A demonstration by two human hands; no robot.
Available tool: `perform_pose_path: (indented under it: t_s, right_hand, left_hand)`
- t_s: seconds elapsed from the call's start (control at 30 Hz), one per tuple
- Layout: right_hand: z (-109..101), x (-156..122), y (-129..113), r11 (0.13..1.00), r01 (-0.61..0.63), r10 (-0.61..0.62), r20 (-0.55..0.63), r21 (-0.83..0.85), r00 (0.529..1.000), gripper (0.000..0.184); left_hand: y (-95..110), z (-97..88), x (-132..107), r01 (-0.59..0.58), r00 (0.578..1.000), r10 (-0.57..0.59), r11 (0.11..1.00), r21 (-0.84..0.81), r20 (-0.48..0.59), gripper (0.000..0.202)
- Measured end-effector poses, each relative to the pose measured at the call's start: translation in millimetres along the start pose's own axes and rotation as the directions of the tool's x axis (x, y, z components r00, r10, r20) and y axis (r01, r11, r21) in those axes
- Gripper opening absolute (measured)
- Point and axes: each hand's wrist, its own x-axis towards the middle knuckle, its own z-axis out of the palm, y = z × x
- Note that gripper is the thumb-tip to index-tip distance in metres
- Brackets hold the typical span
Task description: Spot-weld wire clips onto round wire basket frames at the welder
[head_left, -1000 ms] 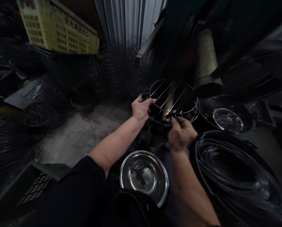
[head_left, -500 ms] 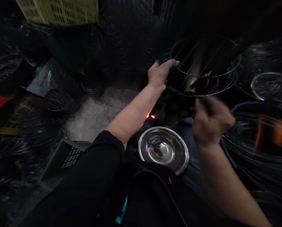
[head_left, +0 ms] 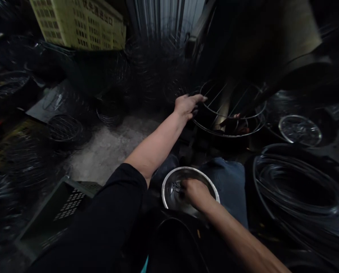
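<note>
My left hand [head_left: 187,106] is closed around the left side of a round wire frame [head_left: 229,135], made of two thin metal hoops with straight wires across the upper one. Low in front of me, my right hand [head_left: 196,191] reaches down into a shiny metal bowl [head_left: 166,191]. Its fingers are dark and blurred among small thin metal pieces [head_left: 175,186] at the bowl's left side, so their grip cannot be made out. The bowl rests at my lap, beside a blue-clad knee [head_left: 229,185].
A large wire coil [head_left: 289,204] lies in a tub at the right, with a round wire basket [head_left: 300,131] behind it. Yellow crate [head_left: 81,28] stands at upper left, green crate [head_left: 38,223] at lower left. Dark machinery [head_left: 243,45] overhangs the wire frame.
My right hand has dropped from beside the wire frame into the bowl. Orange sparks near my left forearm are gone. My left hand keeps its hold on the frame while the view has shifted.
</note>
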Motion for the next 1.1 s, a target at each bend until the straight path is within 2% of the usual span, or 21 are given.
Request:
perform_pose_path:
  t_s: [0.07, 0.1, 0.13, 0.2, 0.23, 0.27, 0.33, 0.4, 0.53, 0.77, 0.9, 1.1]
  right_hand:
    - [-18, -8, 18, 0.983, 0.057, -0.032, -0.14, 0.176, 0.99, 0.035]
    - [-29, -11, 28, 0.954, 0.09, -0.012, -0.262, 0.287, 0.965, 0.031]
    - [-41, -13, 39, 0.912, 0.128, 0.043, -0.4, 0.391, 0.915, 0.027]
    - [-65, -14, 58, 0.829, 0.18, 0.234, -0.621, 0.529, 0.748, 0.023]
    - [-77, -12, 65, 0.792, 0.195, 0.33, -0.675, 0.578, 0.66, 0.026]
    - [-87, -9, 68, 0.755, 0.211, 0.407, -0.696, 0.621, 0.591, 0.029]
    - [-102, 0, 68, 0.688, 0.255, 0.498, -0.698, 0.679, 0.515, 0.032]
    - [-109, 11, 60, 0.646, 0.308, 0.53, -0.701, 0.698, 0.477, 0.031]
    - [-106, 27, 47, 0.603, 0.38, 0.581, -0.713, 0.701, 0.393, 0.029]
    - [-98, 34, 48, 0.517, 0.468, 0.693, -0.671, 0.717, 0.262, 0.029]
    - [-95, 42, 44, 0.502, 0.527, 0.716, -0.671, 0.686, 0.192, 0.029]
    - [-93, 51, 43, 0.551, 0.569, 0.712, -0.7, 0.61, 0.061, 0.026]
  left_hand:
    - [2, -2.4, -9, 0.004, 1.0, -0.005, 0.998, 0.056, 0.018, 0.043]
    - [2, -4.2, -14, -0.013, 1.0, 0.012, 0.997, 0.071, 0.015, 0.041]
    - [1, -6.3, -18, -0.04, 0.999, 0.039, 0.996, 0.076, 0.014, 0.038]
    - [-3, -10.4, -27, -0.081, 0.997, 0.081, 0.994, 0.079, 0.007, 0.033]
    - [-6, -12.0, -30, -0.093, 0.996, 0.093, 0.993, 0.071, 0.005, 0.03]
    - [-9, -13.2, -32, -0.1, 0.995, 0.1, 0.993, 0.055, 0.003, 0.029]
    - [-14, -14.0, -37, -0.119, 0.993, 0.119, 0.993, 0.012, 0.006, 0.029]
    - [-19, -13.1, -42, -0.144, 0.989, 0.144, 0.99, -0.009, 0.023, 0.03]
    - [-24, -10.2, -50, -0.163, 0.986, 0.163, 0.986, -0.024, 0.036, 0.034]
    - [-24, -8.2, -52, -0.16, 0.987, 0.161, 0.986, -0.046, 0.023, 0.037]
    - [-24, -6.5, -49, -0.173, 0.984, 0.174, 0.984, -0.039, 0.031, 0.036]
    - [-23, -2.7, -44, -0.17, 0.985, 0.17, 0.985, -0.014, 0.025, 0.035]
